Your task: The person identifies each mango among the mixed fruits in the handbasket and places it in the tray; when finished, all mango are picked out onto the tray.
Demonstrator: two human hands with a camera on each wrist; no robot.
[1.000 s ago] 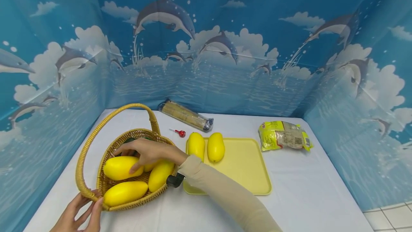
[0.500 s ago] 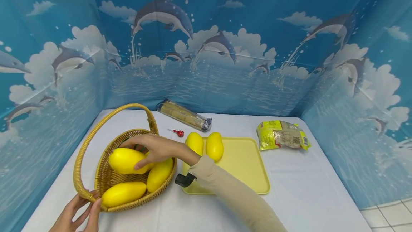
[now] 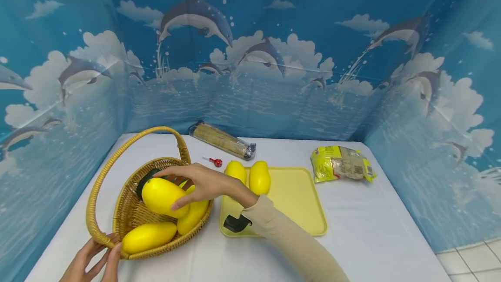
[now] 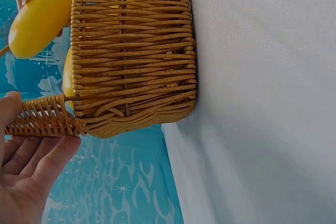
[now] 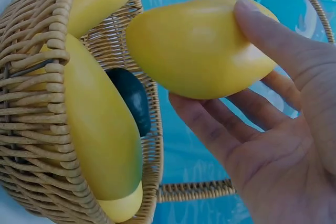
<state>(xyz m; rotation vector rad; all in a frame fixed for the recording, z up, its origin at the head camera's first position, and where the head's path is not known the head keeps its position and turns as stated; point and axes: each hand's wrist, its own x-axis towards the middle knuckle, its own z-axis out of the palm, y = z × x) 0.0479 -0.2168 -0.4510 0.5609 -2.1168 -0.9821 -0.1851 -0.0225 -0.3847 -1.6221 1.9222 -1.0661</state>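
Observation:
My right hand (image 3: 199, 182) grips a yellow mango (image 3: 162, 197) between thumb and fingers, raised above the wicker basket (image 3: 126, 208). The right wrist view shows this mango (image 5: 194, 51) apart from the rim, fingers under it and thumb on top. At the basket's near left, my left hand (image 3: 91, 260) pinches the foot of the arched handle (image 4: 44, 117) between thumb and fingers. Inside lie more mangoes, one in front (image 3: 148, 237) and one at the right (image 3: 193, 219). A dark green rounded thing (image 5: 131, 98) sits deeper in, partly hidden.
Right of the basket is a yellow tray (image 3: 301, 203) with two mangoes (image 3: 260, 177) at its far left. Behind are a red lollipop (image 3: 217, 162) and a plastic-wrapped tan bundle (image 3: 223, 139). A yellow-and-clear bag (image 3: 342, 163) lies at the right. Dolphin-print curtains (image 3: 254, 99) border the table.
My right hand has lifted the mango up from among the others and drawn it slightly right, uncovering the dark green thing. My left hand keeps its hold on the handle's foot.

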